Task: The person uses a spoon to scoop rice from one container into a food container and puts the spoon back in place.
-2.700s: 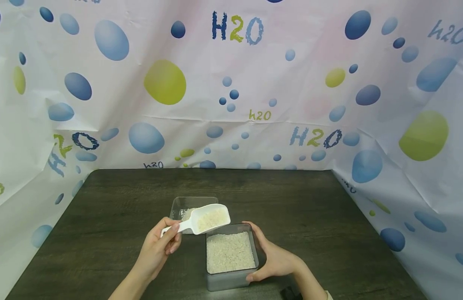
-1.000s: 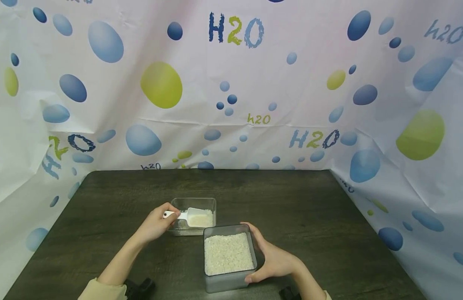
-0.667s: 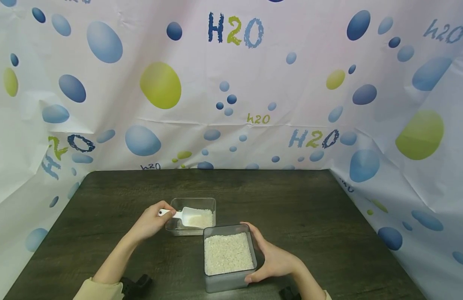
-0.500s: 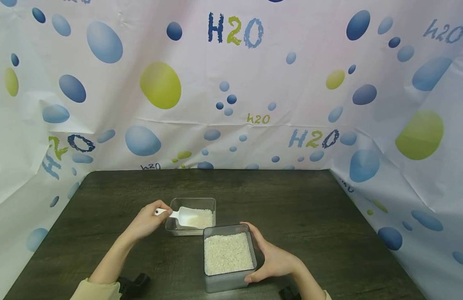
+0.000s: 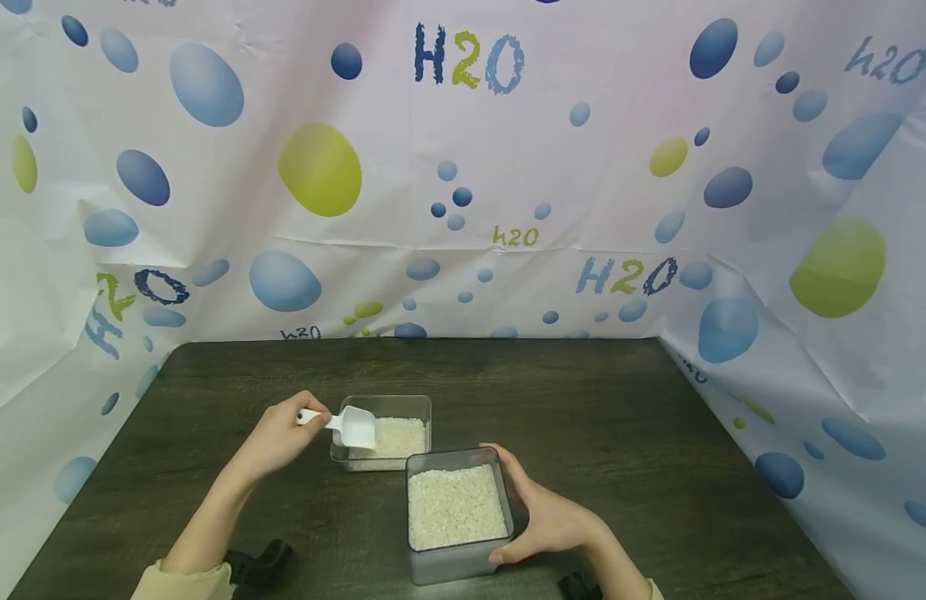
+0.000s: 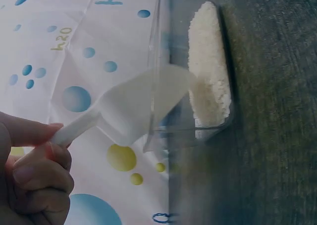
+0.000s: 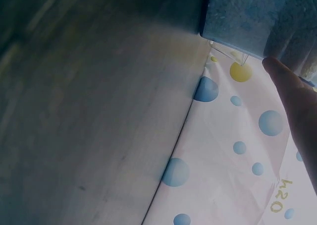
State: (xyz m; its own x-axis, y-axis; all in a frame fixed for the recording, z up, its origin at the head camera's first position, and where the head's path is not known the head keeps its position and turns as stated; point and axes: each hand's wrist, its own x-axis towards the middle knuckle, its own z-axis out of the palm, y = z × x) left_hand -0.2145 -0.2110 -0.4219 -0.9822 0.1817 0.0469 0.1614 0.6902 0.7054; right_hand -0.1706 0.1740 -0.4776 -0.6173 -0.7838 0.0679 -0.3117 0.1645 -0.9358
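Note:
My left hand (image 5: 281, 433) pinches the handle of a white scoop (image 5: 355, 427) between thumb and fingers. The scoop's bowl is tilted over the left side of a clear container (image 5: 425, 406) with white rice (image 5: 399, 437) in it. In the left wrist view the scoop (image 6: 129, 103) looks blurred, its tip near the rice. My right hand (image 5: 547, 515) grips the right side of a grey translucent container (image 5: 453, 567), which holds rice (image 5: 457, 508) almost to its rim. In the right wrist view only part of that hand (image 7: 292, 93) shows against the container wall (image 7: 242, 22).
Both containers stand close together on a dark wooden table (image 5: 620, 417), the clear one behind and left of the grey one. A white sheet (image 5: 508, 167) with blue and green dots rises behind and at the sides. A black strap piece (image 5: 260, 562) sits at the left wrist.
The left hand first held the scoop with rice above the containers, then lowered it into the clear one. Now it has drawn left and tilted. The right hand has stayed on the grey container.

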